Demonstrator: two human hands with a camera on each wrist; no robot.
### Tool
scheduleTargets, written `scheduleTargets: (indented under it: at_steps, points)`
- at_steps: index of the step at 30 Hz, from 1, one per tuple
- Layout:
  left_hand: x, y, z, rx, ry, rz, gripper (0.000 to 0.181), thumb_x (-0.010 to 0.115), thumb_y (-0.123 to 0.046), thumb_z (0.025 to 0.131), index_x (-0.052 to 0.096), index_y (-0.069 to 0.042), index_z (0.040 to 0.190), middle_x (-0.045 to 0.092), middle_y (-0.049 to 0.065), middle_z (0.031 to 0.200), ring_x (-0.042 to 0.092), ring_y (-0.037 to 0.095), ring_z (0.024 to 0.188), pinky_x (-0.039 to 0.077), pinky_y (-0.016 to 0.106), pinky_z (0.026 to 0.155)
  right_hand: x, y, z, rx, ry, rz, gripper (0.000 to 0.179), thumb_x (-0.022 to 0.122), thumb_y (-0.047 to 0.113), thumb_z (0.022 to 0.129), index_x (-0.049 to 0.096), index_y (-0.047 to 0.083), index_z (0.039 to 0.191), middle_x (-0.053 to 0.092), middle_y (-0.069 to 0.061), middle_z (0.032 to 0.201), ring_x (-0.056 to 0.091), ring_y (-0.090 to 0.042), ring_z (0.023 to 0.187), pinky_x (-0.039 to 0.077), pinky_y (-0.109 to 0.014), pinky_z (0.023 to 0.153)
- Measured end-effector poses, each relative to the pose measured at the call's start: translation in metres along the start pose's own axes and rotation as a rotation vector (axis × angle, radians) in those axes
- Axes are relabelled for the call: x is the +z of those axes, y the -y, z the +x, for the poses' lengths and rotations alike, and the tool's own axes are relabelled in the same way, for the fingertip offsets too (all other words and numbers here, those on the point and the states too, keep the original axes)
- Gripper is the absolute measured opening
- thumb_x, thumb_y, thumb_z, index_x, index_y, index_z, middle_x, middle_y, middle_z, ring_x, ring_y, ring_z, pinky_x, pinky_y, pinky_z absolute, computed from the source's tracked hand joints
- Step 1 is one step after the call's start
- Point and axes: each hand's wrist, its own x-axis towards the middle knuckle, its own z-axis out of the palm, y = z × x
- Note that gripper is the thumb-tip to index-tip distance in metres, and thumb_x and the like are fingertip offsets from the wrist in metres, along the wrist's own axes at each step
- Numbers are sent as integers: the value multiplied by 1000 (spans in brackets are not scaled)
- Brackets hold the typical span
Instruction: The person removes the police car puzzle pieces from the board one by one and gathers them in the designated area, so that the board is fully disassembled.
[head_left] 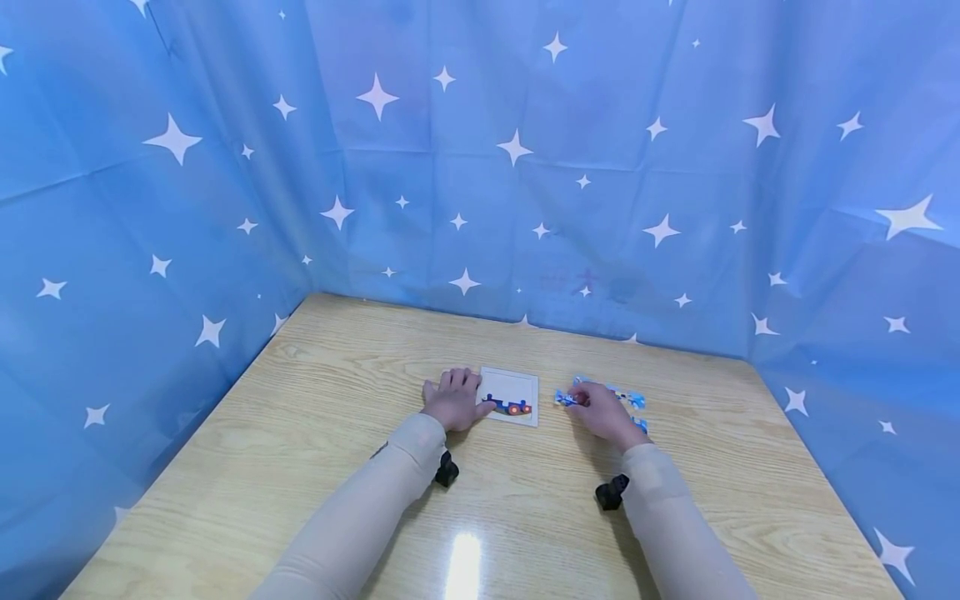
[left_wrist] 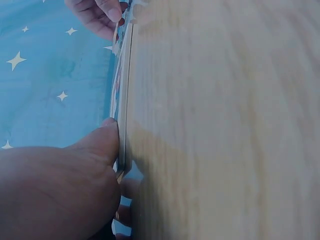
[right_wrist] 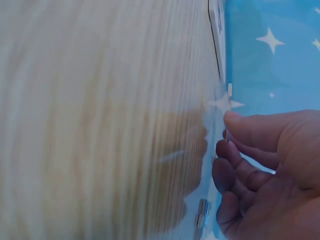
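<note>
A flat white puzzle board [head_left: 508, 383], with part of a dark blue and red vehicle picture along its lower side, lies mid-table. My left hand [head_left: 453, 404] rests at its left edge, fingers spread on the table and thumb over the rim. In the left wrist view the thumb presses the edge of the board [left_wrist: 123, 100]. To the right of the board, my right hand [head_left: 606, 412] pinches a blue jigsaw piece [head_left: 564, 398] between thumb and fingers. The right wrist view shows that piece [right_wrist: 229, 91] edge-on at the fingertips, upright and thin.
Several loose blue jigsaw pieces [head_left: 636, 400] lie around and behind my right hand, some partly hidden by it. The wooden table [head_left: 300, 400] ends at a blue star-patterned curtain [head_left: 480, 167] at the back and sides.
</note>
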Motion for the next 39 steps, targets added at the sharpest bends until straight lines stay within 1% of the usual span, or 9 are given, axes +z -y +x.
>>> scheduleTargets:
  at_steps: [5,9,15,21,28,33,36,39]
  points:
    - [-3,0,-2,-1,8,5,75,35,-68,101,27,-27,162,21,6,165,20,31,149,20,69,111,-4,-3,-2,16,6,-27,29,63,7,99,65,-4,126,64,-14,108,57,-26,94,49,-45,81]
    - [-4,0,-3,1,12,5,75,36,-68,101,27,-27,162,21,7,165,21,31,148,20,69,110,-5,-4,-3,10,4,-59,28,64,6,99,65,-5,124,65,-16,110,59,-29,97,49,-47,84]
    - [-4,1,-2,4,18,-12,75,37,-69,100,28,-27,162,23,7,164,22,31,146,19,69,110,-9,-3,-5,21,9,-86,27,63,3,99,64,-7,124,64,-19,112,58,-31,98,49,-49,84]
    - [-3,1,-2,4,18,-22,74,38,-69,100,28,-28,162,21,7,165,20,32,148,17,70,111,-11,-2,-8,37,18,-83,31,62,1,99,62,-9,129,63,-23,118,59,-32,103,50,-51,87]
    - [-3,1,-3,11,17,-18,74,35,-68,101,27,-28,162,19,7,166,18,31,150,17,69,112,-11,-2,-9,47,19,-77,31,62,0,98,62,-9,128,63,-22,116,58,-32,100,49,-50,86]
    - [-3,1,-3,12,10,-13,74,35,-69,101,27,-28,162,21,7,165,19,31,149,18,69,111,-10,-3,-9,49,2,-85,33,64,2,98,62,-8,129,64,-23,118,61,-35,107,50,-52,90]
    - [-3,1,-3,12,12,-10,74,35,-69,101,27,-28,162,22,7,164,20,31,148,18,69,111,-10,1,-7,40,-10,-93,34,63,3,98,62,-8,130,64,-23,116,62,-36,106,51,-51,88]
    - [-3,1,-3,9,13,-19,74,36,-68,101,28,-28,162,22,7,164,20,31,148,17,69,111,-7,8,-4,21,-17,-79,34,63,5,99,62,-8,130,64,-21,113,62,-33,101,52,-48,84]
